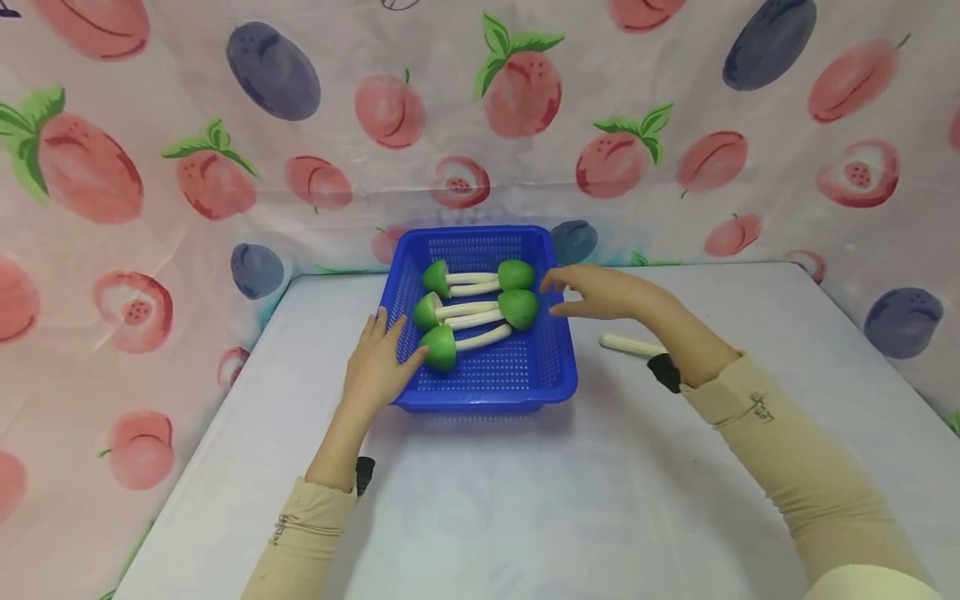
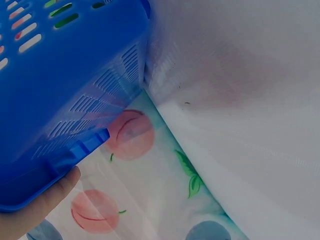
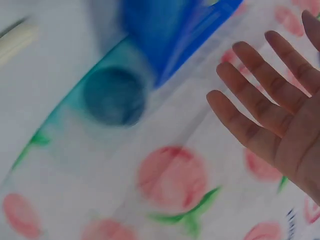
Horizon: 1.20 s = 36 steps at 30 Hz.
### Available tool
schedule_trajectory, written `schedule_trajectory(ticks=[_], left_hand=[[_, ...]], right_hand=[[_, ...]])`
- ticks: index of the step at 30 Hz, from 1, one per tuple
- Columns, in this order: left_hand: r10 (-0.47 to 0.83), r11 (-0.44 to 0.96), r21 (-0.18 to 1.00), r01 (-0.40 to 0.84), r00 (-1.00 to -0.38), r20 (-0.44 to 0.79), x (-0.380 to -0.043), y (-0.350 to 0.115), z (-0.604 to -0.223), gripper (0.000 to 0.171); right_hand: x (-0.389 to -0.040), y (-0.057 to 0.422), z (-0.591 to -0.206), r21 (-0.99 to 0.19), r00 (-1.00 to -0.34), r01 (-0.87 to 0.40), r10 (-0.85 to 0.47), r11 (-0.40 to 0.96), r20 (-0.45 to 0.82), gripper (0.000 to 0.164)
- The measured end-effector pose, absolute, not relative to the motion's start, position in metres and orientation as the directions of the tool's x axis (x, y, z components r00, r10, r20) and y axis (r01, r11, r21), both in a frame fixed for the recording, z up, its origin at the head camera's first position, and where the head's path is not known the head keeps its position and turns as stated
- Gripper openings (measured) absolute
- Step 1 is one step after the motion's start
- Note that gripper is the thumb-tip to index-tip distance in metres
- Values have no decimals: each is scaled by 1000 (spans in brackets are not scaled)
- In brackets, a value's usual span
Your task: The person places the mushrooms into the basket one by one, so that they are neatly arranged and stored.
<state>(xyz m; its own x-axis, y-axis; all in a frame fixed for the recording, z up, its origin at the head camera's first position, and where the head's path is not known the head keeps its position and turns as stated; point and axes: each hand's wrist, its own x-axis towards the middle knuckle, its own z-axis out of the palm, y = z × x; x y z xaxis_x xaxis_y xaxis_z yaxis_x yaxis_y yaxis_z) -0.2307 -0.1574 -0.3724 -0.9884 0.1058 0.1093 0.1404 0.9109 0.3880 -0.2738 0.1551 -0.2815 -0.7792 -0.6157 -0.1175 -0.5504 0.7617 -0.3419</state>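
Observation:
A blue plastic basket (image 1: 555,367) holds several toy mushrooms (image 1: 517,308) with green caps and white stems. My left hand (image 1: 375,371) holds its left rim, the thumb over the inside near the closest green cap (image 1: 440,347). In the left wrist view, a finger (image 2: 60,187) lies against the outside of the rim, and the thumb is hidden. By the basket's right rim hovers my right hand (image 1: 600,292), fingers spread and the palm empty, as the right wrist view also shows. A loose white stem (image 1: 632,345) lies on the table under the right forearm, partly hidden.
The basket stands on a white-covered table (image 1: 480,500), close to its back edge. Behind and at the sides hangs a fruit-printed cloth (image 1: 322,142). Black wrist straps (image 1: 664,372) are on both forearms.

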Motion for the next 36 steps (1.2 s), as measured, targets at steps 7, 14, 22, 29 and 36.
schedule_trajectory(ticks=[7,14,22,29,36], left_hand=[[102,915,377,142,-987,123,-231,-156,-370,70],[101,911,387,141,-987,121,-231,-157,-368,70],[102,913,385,133,-990,101,-231,-158,-372,70],[105,909,393,142,-988,115,-232,-156,-372,69],[103,913,385,139,-988,112,-232,-157,-372,70]], right_hand=[[-265,220,-306,-349,-853,-465,-518,814,-71,36],[-270,274,-329,-408,-891,-385,-448,828,-68,45],[-272,314,-354,-436,-880,-333,-441,836,-175,68],[-272,323,-360,-478,-858,-316,-462,820,-225,76],[-275,323,-359,-436,-834,-264,-431,860,-346,77]])
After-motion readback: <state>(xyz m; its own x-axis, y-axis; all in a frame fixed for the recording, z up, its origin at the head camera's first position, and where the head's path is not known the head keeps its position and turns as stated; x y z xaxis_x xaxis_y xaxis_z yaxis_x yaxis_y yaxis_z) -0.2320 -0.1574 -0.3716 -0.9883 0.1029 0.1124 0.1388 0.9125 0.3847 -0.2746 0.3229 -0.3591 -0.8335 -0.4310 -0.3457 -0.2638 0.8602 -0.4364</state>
